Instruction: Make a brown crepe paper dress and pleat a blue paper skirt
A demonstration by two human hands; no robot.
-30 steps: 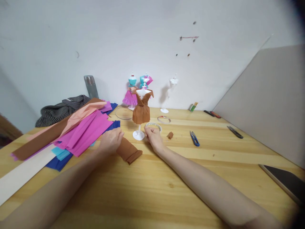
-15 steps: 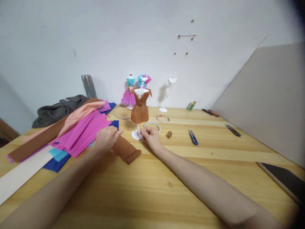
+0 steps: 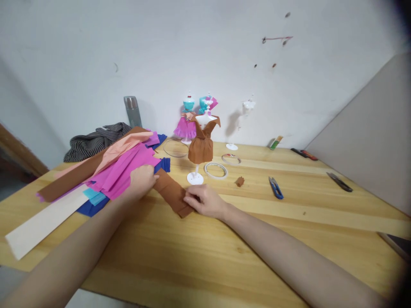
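A folded strip of brown crepe paper [image 3: 173,192] lies slantwise on the table in front of me. My left hand [image 3: 143,179] is closed at its upper left end, beside the pink paper. At the lower right end, my right hand [image 3: 205,200] has thumb and fingers closed on the paper's edge. Just behind stands a small white dress form [image 3: 195,178] wearing a brown paper dress [image 3: 201,150] with a wide collar and gathered skirt.
To the left lie heaped coloured papers [image 3: 123,169], a striped cloth [image 3: 96,143] and a flask [image 3: 132,112]. More dress forms [image 3: 185,127] stand by the wall. Tape rolls [image 3: 215,170], a brown scrap [image 3: 239,181], blue thread snips [image 3: 276,188] and a dark cutter [image 3: 339,182] lie rightward.
My right hand has come down from beside the dress form's base onto the brown paper's near end. My left hand stays at the other end. The view has swung left.
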